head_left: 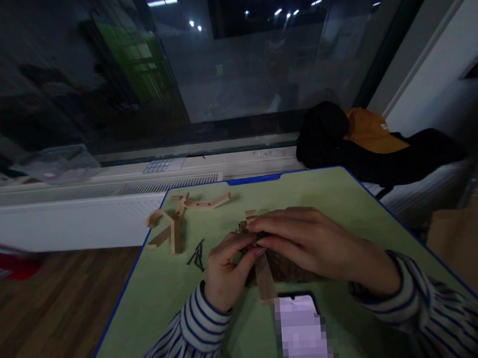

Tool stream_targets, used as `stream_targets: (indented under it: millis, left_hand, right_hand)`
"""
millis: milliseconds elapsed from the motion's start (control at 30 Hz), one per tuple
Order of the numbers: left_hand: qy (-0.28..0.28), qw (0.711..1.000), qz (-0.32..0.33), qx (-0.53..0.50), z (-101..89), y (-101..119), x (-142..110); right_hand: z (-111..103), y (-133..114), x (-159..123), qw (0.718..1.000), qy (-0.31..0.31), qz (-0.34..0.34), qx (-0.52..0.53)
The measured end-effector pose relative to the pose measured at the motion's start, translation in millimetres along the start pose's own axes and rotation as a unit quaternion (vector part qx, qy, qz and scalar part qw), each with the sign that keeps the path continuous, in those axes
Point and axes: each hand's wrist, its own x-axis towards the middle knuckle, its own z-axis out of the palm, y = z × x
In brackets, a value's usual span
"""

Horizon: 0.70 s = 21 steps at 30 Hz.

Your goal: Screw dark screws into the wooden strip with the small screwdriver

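My left hand (227, 271) and my right hand (307, 242) meet over a flat wooden strip (265, 282) in the middle of the table. Thumbs and fingers of both are closed together around a small dark thing at the strip, mostly hidden by the fingertips. Beneath the strip and my right hand lies a brown piece (289, 270), only partly visible. Left of my left hand, several dark screws (198, 255) lie in a loose pile. Behind the screws are pale wooden pieces: an angled, hook-shaped one (175, 234) and a curved bar (208, 203).
A phone (302, 326) lies near me, its lit screen blurred out. The table (150, 314) is light green with a blue edge. Beyond it are a radiator (83, 215) and a window sill with a clear plastic box (62, 163). Dark clothing and an orange cap (371, 127) rest at right.
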Motion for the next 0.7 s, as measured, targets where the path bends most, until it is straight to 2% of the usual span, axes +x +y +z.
stream_targets:
  millis: [233, 467, 700]
  left_hand:
    - [-0.031, 0.999, 0.022, 0.001, -2.9, 6.3, 1.3]
    - [0.005, 1.000, 0.018, 0.000, -0.5, 7.6, 2.1]
    - [-0.002, 0.999, 0.029, 0.014, -3.4, 5.2, 1.6]
  right_hand:
    - [0.4, -1.0, 0.8, 0.999, -0.010, 0.016, -0.027]
    - [0.9, -1.7, -0.9, 0.999, -0.008, 0.020, -0.025]
    - [-5.0, -5.9, -2.1, 0.999, -0.023, 0.023, -0.018]
